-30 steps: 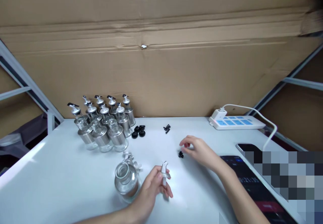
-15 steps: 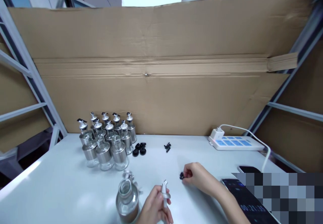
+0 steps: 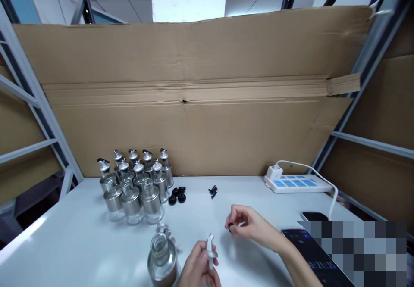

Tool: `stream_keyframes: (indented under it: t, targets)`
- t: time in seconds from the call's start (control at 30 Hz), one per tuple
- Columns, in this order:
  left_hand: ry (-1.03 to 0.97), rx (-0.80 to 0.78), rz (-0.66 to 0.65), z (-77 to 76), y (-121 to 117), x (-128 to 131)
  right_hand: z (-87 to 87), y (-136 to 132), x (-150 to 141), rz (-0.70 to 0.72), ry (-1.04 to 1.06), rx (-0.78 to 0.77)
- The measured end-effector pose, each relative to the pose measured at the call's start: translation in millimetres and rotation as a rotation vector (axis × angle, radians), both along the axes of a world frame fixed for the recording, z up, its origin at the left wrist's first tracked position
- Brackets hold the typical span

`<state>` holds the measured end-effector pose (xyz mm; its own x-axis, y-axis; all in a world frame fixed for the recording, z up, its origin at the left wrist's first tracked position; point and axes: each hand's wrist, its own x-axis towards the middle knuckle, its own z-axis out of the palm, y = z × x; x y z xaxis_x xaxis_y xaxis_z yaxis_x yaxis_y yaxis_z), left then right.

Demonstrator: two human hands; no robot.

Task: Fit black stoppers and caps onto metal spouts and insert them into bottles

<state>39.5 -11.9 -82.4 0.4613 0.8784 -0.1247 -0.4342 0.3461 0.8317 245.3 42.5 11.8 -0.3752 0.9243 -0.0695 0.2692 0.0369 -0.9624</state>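
Observation:
My left hand [image 3: 199, 267], low in the head view, is closed around a white pump piece [image 3: 210, 248] held upright. Between the thumb and fingers of my right hand [image 3: 247, 224] is a small black part [image 3: 230, 226], just above the table; its exact kind is hard to make out. An open-necked glass bottle [image 3: 162, 261] with a silver band stands left of my left hand. Behind and beside it lie some pale pieces [image 3: 163, 228], partly hidden by the bottle. Farther back are small black pieces [image 3: 213, 191] and several round black caps [image 3: 177, 195].
Several glass bottles [image 3: 151, 201] stand grouped at the back left, the rear ones with silver pump tops. A power strip [image 3: 297, 183] with a white cable is at the back right, near two phones [image 3: 315, 252]. Cardboard [image 3: 194, 136] walls the back of the white table [image 3: 80, 239].
My right hand has lifted off the table with the small black part and moved slightly left. My left hand keeps its hold on the pump piece. The camera view has shifted a little.

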Motion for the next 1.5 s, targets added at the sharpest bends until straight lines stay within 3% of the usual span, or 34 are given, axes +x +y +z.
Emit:
stream_keyframes:
  t: [0.17,0.67,1.5]
  targets:
    - [0.031,0.024,0.015,3.0,-2,-1,-1.0,-1,-9,-0.011,0.216,-0.026]
    - [0.131,0.030,0.085,41.4,-17,-2,-10.0,-6,-29,0.017,0.255,-0.080]
    - [0.196,0.092,0.081,53.8,-24,-6,-10.5,-12,-36,0.043,0.298,-0.063]
